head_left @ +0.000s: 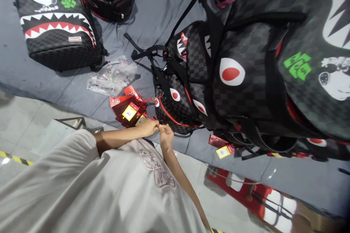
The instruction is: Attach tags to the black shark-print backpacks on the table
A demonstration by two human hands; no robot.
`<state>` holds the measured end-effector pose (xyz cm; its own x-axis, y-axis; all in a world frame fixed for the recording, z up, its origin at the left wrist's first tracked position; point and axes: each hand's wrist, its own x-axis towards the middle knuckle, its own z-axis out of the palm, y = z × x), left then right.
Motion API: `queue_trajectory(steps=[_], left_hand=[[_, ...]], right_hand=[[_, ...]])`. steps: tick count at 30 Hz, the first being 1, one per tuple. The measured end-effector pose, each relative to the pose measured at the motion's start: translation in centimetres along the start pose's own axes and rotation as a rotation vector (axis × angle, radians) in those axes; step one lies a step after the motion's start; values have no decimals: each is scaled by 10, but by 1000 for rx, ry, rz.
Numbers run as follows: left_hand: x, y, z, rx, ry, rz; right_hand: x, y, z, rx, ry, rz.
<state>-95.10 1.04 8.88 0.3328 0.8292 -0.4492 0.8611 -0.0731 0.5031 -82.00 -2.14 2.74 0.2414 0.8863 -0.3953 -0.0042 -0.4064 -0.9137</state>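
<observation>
My left hand and my right hand meet fingertip to fingertip in front of the nearest black checked backpack. Both are closed in a pinch; what lies between the fingertips is too small to make out. Just left of my fingers lies a cluster of red hang tags with yellow-and-white labels. Thin red cords run from the tags towards the backpack, which carries white-and-red eye shapes and red piping.
More checked backpacks lie packed together on the right of the grey cloth-covered table. A shark-mouth backpack sits at the far left, near a clear plastic bag. Below the table edge is a red-and-white box.
</observation>
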Motion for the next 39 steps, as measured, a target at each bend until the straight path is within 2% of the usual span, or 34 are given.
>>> queue_trajectory(steps=[8,15,21,25,29,33,39], left_hand=[[0,2,-8,29,-24,8],[0,-1,-9,24,-28,26],[1,1,-9,35,-10,18],[3,0,-8,21,-37,44],[5,-2,-9,38,-9,36],[7,-3,-10,27,-43,67],[8,-4,-10,41,-24,43]], right_hand=[[0,-3,0,21,6,21],[-3,-2,0,12,5,33],[-1,1,-1,-16,1,-4],[1,2,-2,-34,-4,-24],[3,3,-3,-41,-7,-29],[5,3,-2,-42,-8,-26],[6,0,-1,-33,-14,-10]])
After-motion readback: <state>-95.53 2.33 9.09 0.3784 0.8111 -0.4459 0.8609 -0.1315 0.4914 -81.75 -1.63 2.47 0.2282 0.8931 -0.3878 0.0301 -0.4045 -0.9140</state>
